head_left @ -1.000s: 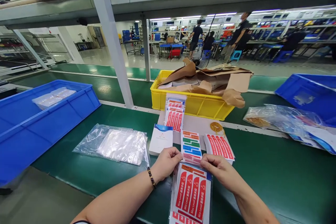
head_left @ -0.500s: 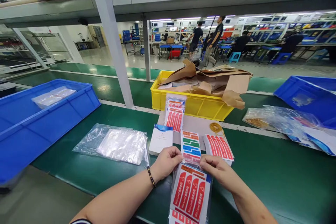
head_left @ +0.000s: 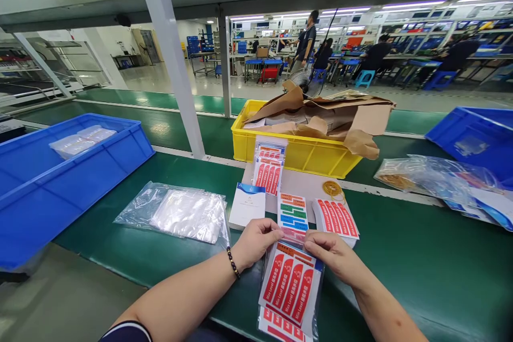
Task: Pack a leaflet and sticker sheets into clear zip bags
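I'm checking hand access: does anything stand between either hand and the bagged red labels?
Nothing visible does: the left hand and right hand both pinch the bagged red labels at their far end. The multicoloured sheet lies just beyond, not in between.

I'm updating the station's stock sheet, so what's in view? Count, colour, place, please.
label bag: at least one, clear with red-white labels, between hands
multicoloured label sheet: one showing, beyond hands
red label stack: one, red-white, right of that sheet
booklet stack: one, white-blue, left of it
filled packets: several, red-white labels, before yellow bin
rubber bands: one bundle, yellowish, behind red label stack
clear bag: one, transparent, left of booklet stack
yellow bin: one, yellow, far edge
brown paper: uncountable, brown, atop yellow bin
blue bins: two, blue, far left and right
worktop: one, green, underneath
fan: one, dark, background
people: several, dark clothes, background
left hand, right hand: two, bare, at label bag's top
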`<state>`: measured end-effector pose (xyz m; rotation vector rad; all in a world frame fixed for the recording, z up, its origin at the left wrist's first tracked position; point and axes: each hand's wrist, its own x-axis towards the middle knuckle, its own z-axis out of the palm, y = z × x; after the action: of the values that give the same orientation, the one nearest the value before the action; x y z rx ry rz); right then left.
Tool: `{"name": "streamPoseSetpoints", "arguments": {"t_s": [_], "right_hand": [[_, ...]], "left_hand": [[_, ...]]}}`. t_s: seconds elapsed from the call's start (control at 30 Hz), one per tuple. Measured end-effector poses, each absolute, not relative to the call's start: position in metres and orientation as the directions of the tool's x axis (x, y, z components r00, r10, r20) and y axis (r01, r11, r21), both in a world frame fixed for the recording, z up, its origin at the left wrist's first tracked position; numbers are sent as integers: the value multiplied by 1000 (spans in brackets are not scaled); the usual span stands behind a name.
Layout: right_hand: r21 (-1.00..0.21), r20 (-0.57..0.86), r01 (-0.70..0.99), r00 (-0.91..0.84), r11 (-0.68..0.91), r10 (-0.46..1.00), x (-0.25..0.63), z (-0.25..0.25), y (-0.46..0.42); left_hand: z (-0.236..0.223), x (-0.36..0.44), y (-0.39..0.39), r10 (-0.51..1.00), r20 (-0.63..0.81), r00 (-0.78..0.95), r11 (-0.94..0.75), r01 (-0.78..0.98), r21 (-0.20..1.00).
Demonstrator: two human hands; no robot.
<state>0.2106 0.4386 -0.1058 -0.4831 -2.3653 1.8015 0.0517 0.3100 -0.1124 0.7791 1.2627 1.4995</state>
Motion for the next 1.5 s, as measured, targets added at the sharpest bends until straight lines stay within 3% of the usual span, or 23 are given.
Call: {"name": "streamPoseSetpoints", "arguments": {"t_s": [0.17,0.33,0.6,1.33,1.5], "right_hand": [[-938,-53,159,-944,307,327,208,-101,435],[-952,-87,176,-940,251,329,203,-104,433],[-953,-72,168,-934,253,349,208,-103,434],[-934,-79,179,-947,308,310,207,-102,435],[-938,-110,206,-939,277,327,209,-102,438]], "left_hand": [[-110,52,309,939,-104,-329,7,-285,959],[-110,53,309,934,-89,-345,-8,-268,963],[-115,52,311,925,-178,-335,61,-333,941],[-109,53,308,942,-32,-333,-15,-138,990],[-109,52,308,945,-98,-314,44,-173,984]]}}
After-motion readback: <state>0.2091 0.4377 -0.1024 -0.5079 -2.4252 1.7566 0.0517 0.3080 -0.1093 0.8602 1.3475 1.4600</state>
